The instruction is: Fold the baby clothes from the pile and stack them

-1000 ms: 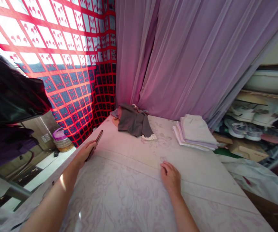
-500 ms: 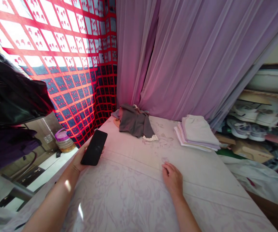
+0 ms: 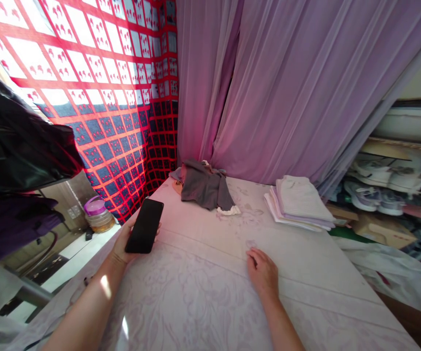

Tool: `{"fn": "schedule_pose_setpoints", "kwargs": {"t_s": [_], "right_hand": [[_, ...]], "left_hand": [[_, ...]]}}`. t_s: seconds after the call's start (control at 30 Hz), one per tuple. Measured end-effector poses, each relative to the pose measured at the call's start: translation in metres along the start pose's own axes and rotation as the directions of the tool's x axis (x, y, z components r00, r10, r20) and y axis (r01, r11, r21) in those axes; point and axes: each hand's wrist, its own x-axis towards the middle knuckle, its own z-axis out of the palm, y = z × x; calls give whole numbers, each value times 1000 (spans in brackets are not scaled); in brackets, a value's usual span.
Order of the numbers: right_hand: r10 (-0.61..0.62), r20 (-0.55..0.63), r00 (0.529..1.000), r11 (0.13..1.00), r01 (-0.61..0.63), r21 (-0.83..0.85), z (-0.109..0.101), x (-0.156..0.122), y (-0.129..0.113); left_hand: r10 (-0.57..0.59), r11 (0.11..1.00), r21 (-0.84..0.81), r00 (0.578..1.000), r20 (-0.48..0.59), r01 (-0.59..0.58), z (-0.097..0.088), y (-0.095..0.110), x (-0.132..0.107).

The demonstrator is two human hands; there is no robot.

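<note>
My left hand (image 3: 124, 243) holds a black phone (image 3: 145, 225) with its dark screen facing up, low over the left edge of the bed. The phone covers most of the fingers. My right hand (image 3: 262, 271) lies palm down on the pale flowered sheet (image 3: 203, 287) near the middle, its fingers loosely together and holding nothing. A crumpled grey garment (image 3: 205, 185) lies at the far end of the bed. A stack of folded pale clothes (image 3: 298, 202) sits at the far right.
Lilac curtains (image 3: 276, 87) hang behind the bed, and a red and blue checked cloth (image 3: 115, 112) covers the left wall. A black bag (image 3: 16, 146) hangs at the left. A purple-lidded jar (image 3: 96, 213) stands below. Shelves with shoes (image 3: 378, 195) are at the right.
My left hand has turned the phone from edge-on to flat with its screen up. The right hand has stayed in place on the sheet.
</note>
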Motion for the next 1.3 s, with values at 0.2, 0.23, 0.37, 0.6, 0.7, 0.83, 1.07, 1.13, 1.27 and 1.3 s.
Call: {"fn": "schedule_pose_setpoints", "kwargs": {"t_s": [0.2,0.23,0.37,0.6,0.7,0.83,1.07,1.13,1.27,1.3], "right_hand": [[-5,1,1000,1000,5,-3,1,0,1],[-7,3,1000,1000,7,-4,1,0,1],[-10,2,1000,1000,10,-10,2,0,2],[-15,-10,1000,1000,15,-9,2,0,3],[-19,-13,1000,1000,19,-3,1,0,1],[-10,-15,1000,1000,10,-2,1,-1,0],[-4,-8,1000,1000,4,7,1,-1,0],[-5,-9,1000,1000,5,8,0,-1,-1],[-1,-13,1000,1000,1,7,-1,-1,-3],[2,-13,1000,1000,-2,7,-2,-1,-4]], "left_hand": [[17,999,36,999,-46,-15,-4,1,1],[24,997,68,998,-58,-20,-5,2,1],[116,965,252,984,-133,-79,-7,8,7],[517,66,991,845,-134,117,-10,18,27],[535,-250,937,841,-76,244,-15,10,28],[556,-361,876,828,-73,320,-20,-4,24],[576,-341,865,809,-117,368,-27,-8,26],[561,-356,858,819,-120,370,-27,-7,29],[570,-433,838,821,-33,334,-10,-13,43],[556,-449,843,831,4,296,-2,-16,50]]}}
